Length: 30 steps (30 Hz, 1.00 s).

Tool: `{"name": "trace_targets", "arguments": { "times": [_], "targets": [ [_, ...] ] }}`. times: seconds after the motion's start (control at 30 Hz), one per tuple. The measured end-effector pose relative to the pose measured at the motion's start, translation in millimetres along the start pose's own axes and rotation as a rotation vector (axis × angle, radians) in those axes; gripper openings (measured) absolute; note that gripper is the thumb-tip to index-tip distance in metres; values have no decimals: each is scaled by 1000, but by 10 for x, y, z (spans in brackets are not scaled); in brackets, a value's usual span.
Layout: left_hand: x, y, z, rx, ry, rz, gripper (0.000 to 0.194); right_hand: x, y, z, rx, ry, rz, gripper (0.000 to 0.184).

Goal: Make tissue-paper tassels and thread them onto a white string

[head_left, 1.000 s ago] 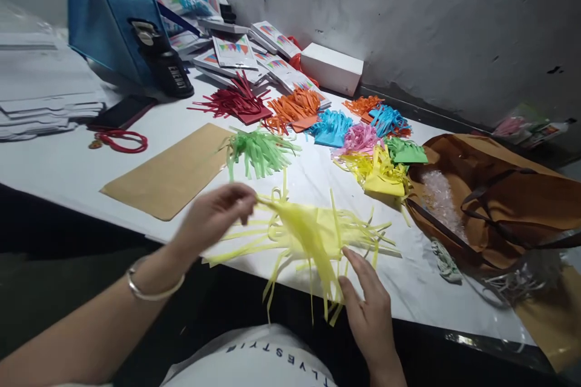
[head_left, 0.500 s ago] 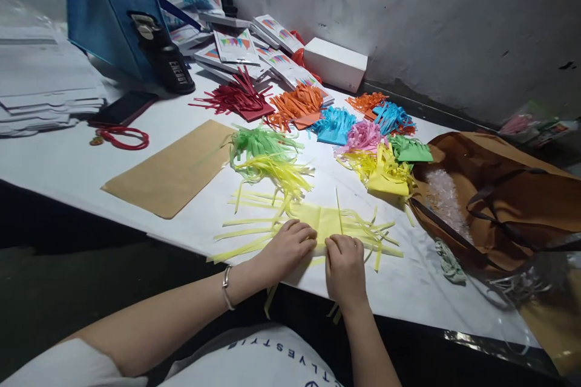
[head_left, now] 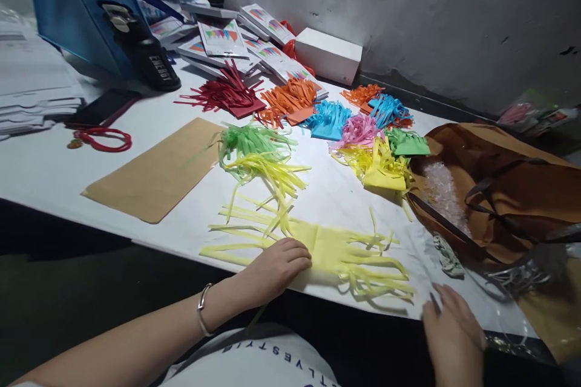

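Right hand (head_left: 454, 323) right of yellow fringed sheet (head_left: 327, 249): fingers part-bent, blurred, hold unclear. Left hand (head_left: 282, 267) on sheet's near side: fingers curled, pinch unclear; light, flat pressure should avoid creases. Sheet on table (head_left: 49, 166); green fringe (head_left: 252, 142) beyond.

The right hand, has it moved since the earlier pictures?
Yes. The right hand has moved to the right, away from the yellow sheet and nearer to the brown bag.

A lane of white tabletop (head_left: 336, 202) parts my yellow sheet (head_left: 325, 247) from the folded bundle (head_left: 385, 174); a brown bag (head_left: 503, 193) blocks the right.
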State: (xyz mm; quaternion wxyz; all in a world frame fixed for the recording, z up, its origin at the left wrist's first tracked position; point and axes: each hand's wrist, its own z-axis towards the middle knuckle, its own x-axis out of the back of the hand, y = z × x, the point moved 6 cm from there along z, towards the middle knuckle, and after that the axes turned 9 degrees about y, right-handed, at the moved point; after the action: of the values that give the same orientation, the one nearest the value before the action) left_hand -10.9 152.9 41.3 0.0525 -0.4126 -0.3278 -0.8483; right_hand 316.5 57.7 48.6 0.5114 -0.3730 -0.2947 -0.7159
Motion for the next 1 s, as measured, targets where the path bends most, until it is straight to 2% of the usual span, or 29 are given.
{"name": "trace_targets", "arguments": {
  "times": [0.03,0.07,0.1,0.13,0.17,0.23,0.3,0.4,0.53,0.63,0.73,0.87,0.93,1.0],
  "targets": [
    [-20,-2,4,3,-1,0,30,142,-21,32,-61,45,0,36],
    [-38,-2,13,5,1,0,30,271,-173,68,-47,82,93,39],
    [-54,1,23,6,2,-2,30,382,-425,103,26,116,263,42],
    [-67,6,33,5,1,-5,29,440,-736,122,136,95,442,44],
    [-74,13,39,2,2,-8,28,441,-1069,117,265,23,575,46],
    [-72,26,35,-9,-3,-21,26,342,-1599,60,447,-101,674,46],
    [-42,18,3,2,-13,-41,25,215,-1841,6,482,-119,779,34],
    [56,-37,-52,79,5,-55,23,43,-1829,-39,408,-132,843,26],
    [130,-162,7,251,18,83,20,-44,-1711,14,294,-135,743,19],
    [77,-270,164,355,-46,280,21,-112,-1728,106,211,-100,632,24],
    [7,-364,321,407,-87,383,23,-196,-1765,184,157,-63,519,29],
    [-42,-447,413,427,-119,406,19,-175,-1742,256,102,2,409,19],
    [-51,-461,425,430,-141,412,19,-89,-1780,260,173,44,420,16],
    [-52,-465,433,433,-165,420,20,-11,-1903,214,355,30,505,22]
  ]
}}
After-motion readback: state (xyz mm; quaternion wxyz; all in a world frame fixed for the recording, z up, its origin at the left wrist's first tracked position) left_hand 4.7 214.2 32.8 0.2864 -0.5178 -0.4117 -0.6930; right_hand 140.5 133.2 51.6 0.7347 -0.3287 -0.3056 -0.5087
